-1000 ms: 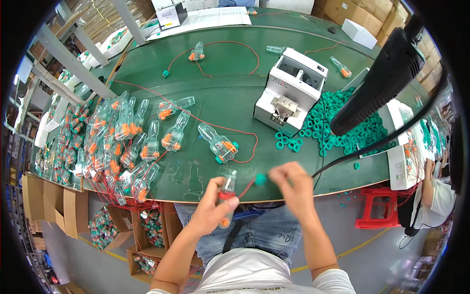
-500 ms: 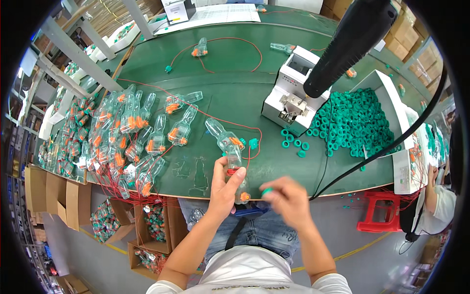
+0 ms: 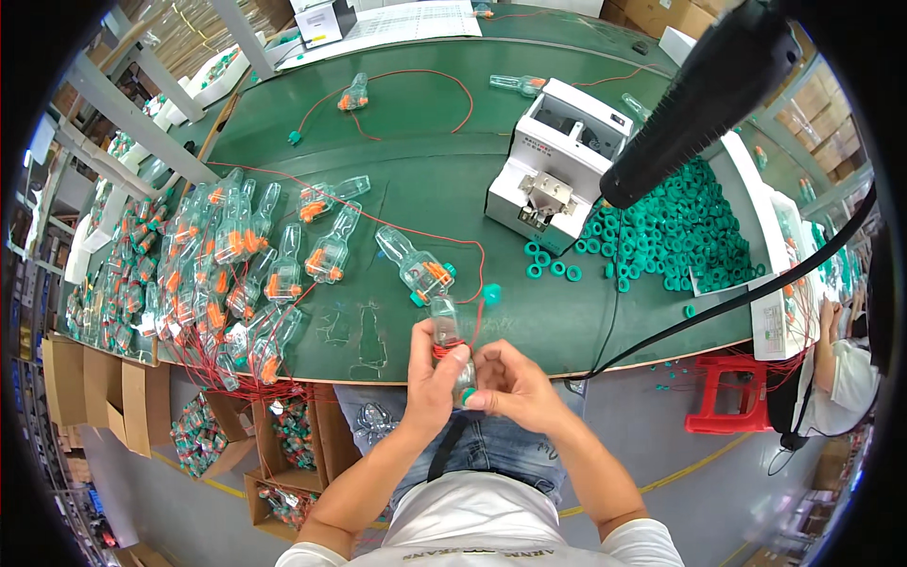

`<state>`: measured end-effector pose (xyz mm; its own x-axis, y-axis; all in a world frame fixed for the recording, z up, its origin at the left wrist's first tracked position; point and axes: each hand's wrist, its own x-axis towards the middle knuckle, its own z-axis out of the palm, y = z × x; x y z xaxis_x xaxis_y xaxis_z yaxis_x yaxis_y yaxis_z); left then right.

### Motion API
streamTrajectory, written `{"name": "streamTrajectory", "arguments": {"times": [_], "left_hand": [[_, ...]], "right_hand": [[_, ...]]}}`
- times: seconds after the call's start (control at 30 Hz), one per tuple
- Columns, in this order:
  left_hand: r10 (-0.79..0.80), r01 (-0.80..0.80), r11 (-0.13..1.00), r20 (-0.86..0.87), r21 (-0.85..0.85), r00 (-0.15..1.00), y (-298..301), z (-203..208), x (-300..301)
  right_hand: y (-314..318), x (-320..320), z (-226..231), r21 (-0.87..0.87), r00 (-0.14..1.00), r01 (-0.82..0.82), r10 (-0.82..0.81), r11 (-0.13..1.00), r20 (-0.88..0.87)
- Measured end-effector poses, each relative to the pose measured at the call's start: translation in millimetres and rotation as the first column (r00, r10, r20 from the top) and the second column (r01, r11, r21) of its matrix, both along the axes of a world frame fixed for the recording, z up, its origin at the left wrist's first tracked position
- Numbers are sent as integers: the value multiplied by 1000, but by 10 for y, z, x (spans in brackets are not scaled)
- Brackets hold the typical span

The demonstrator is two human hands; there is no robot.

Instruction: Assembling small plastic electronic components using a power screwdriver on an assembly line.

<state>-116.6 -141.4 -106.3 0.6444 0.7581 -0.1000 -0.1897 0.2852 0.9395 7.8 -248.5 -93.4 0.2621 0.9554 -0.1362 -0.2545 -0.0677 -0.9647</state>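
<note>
Close to the table's near edge, my left hand [image 3: 433, 386] grips a clear plastic bottle-shaped housing [image 3: 443, 319] with red wire [image 3: 450, 348] wound around its middle. My right hand [image 3: 522, 387] pinches a small green ring [image 3: 468, 396] against the housing's lower end, where the fingers partly cover it. Whether the ring sits around that end, I cannot tell. Just beyond my hands lies another clear housing [image 3: 406, 260] with an orange insert. A blurred green plug [image 3: 490, 293] on red wire is to its right.
Many clear housings with orange parts [image 3: 231, 246] crowd the left side. A white machine [image 3: 553, 170] stands at right centre beside a heap of green rings [image 3: 675, 227]. A black tool [image 3: 704, 104] and its cable [image 3: 756, 279] overhang the right. Cartons [image 3: 146, 402] stand below left.
My right hand has moved left with the green ring and now meets the housing's lower end. My left hand keeps its grip on the housing. The whole view has shifted slightly.
</note>
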Motion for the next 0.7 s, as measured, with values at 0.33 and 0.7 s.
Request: {"name": "streamTrajectory", "arguments": {"times": [0.33, 0.7], "left_hand": [[44, 61, 862, 195, -504, 980, 138, 476, -83], [-120, 221, 898, 270, -381, 955, 248, 364, -154]], "right_hand": [[92, 926, -134, 99, -37, 653, -100, 751, 994], [-74, 49, 391, -31, 884, -57, 65, 998, 463]]}}
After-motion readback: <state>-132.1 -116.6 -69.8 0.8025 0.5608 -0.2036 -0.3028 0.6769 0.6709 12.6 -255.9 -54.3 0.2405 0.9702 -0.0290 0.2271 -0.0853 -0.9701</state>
